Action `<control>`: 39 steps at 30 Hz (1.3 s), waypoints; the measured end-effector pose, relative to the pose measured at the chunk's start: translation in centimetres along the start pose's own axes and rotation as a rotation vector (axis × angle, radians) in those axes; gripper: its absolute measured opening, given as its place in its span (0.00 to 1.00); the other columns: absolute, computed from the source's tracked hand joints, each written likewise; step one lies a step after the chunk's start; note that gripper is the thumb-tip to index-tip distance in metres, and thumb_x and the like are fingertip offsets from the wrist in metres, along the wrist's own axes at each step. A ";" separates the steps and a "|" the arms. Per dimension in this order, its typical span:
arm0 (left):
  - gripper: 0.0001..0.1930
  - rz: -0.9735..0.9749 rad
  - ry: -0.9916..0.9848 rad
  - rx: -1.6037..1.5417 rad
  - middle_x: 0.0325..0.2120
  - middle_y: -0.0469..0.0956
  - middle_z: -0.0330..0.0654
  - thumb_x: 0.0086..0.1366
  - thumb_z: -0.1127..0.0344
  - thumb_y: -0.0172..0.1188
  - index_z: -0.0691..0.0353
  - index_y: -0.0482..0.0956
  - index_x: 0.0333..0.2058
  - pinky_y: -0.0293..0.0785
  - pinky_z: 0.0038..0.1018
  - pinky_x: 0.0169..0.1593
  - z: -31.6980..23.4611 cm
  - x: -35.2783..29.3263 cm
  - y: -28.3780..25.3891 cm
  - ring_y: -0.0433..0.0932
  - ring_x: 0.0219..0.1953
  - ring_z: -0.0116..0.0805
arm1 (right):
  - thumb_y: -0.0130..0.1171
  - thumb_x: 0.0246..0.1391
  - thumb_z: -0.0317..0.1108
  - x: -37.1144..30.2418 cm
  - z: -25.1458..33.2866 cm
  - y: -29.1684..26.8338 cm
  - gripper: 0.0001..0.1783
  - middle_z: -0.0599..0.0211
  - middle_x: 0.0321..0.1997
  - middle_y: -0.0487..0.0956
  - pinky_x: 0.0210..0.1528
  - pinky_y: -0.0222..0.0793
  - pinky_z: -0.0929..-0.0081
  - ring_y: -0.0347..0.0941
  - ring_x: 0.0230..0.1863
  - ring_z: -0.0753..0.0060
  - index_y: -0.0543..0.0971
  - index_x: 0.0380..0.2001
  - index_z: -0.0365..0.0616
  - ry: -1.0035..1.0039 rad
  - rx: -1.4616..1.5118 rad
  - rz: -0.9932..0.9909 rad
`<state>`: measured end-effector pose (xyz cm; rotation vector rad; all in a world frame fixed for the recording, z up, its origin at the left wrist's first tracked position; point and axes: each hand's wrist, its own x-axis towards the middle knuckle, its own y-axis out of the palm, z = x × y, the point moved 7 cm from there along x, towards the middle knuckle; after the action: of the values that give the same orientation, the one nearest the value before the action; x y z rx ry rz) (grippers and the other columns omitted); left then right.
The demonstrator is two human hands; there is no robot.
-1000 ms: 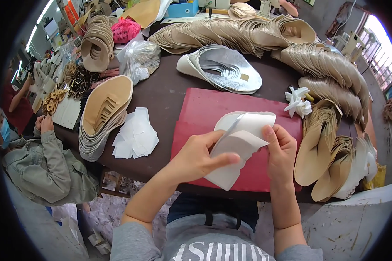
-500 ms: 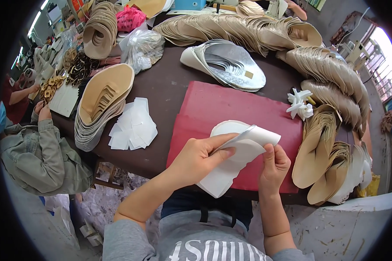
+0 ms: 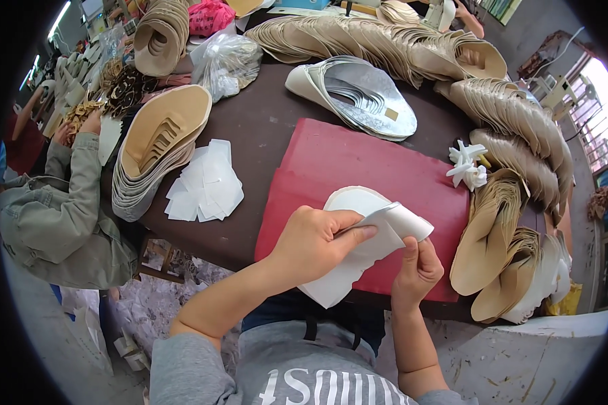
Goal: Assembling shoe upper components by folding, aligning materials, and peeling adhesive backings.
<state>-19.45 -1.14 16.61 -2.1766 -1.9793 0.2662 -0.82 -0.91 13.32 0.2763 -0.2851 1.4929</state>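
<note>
A white, curved shoe-upper piece (image 3: 348, 270) is held over the red mat (image 3: 371, 152), its upper part folded over into a loose roll. My left hand (image 3: 311, 244) grips the fold, thumb on top and fingers behind. With thumb and fingertips, my right hand (image 3: 417, 270) pinches the rolled end at its lower edge. The piece's tail hangs toward me past the mat's near edge. Part of the fold is hidden by my left hand.
White squares (image 3: 206, 181) lie left of the mat, beside a beige stack of uppers (image 3: 189, 108). A silver stack (image 3: 402, 108) sits behind the mat. Beige stacks (image 3: 486, 236) and white twisted pieces (image 3: 467, 165) border the right. At far left, a co-worker's sleeve (image 3: 67, 216) reaches the table.
My right hand has moved slightly toward me, bringing the rolled end down with it. My left hand keeps its grip. The co-worker's arm has shifted, and the whole view has moved a little.
</note>
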 end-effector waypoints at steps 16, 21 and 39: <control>0.12 0.102 0.100 -0.076 0.16 0.76 0.42 0.64 0.66 0.52 0.69 0.79 0.31 0.63 0.21 0.20 0.8 -0.1 -0.2 0.65 0.15 0.26 | 0.63 0.49 0.22 0.7 1.4 2.5 0.10 0.67 0.30 0.81 0.31 0.66 0.86 0.68 0.27 0.82 0.80 0.38 0.33 0.008 -0.038 -0.017; 0.11 0.087 -0.038 -0.114 0.19 0.76 0.43 0.64 0.67 0.52 0.69 0.78 0.36 0.66 0.20 0.24 2.5 0.7 -1.5 0.68 0.18 0.26 | 0.63 0.50 0.23 -0.4 2.8 4.0 0.10 0.67 0.30 0.81 0.31 0.66 0.85 0.68 0.26 0.82 0.80 0.38 0.33 -0.284 -0.343 0.007; 0.45 0.880 -0.167 -1.875 0.44 0.76 0.60 0.62 0.28 0.36 0.68 0.63 0.59 0.77 0.34 0.42 1.2 -3.9 11.2 0.80 0.39 0.50 | 0.61 0.54 0.27 4.9 2.0 2.5 0.11 0.68 0.32 0.79 0.32 0.65 0.85 0.68 0.29 0.81 0.79 0.39 0.32 0.313 0.605 0.199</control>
<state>-9.37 -6.06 12.56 -3.7875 -0.8144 -2.1566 -3.03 3.06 16.92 0.4962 0.4113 1.7690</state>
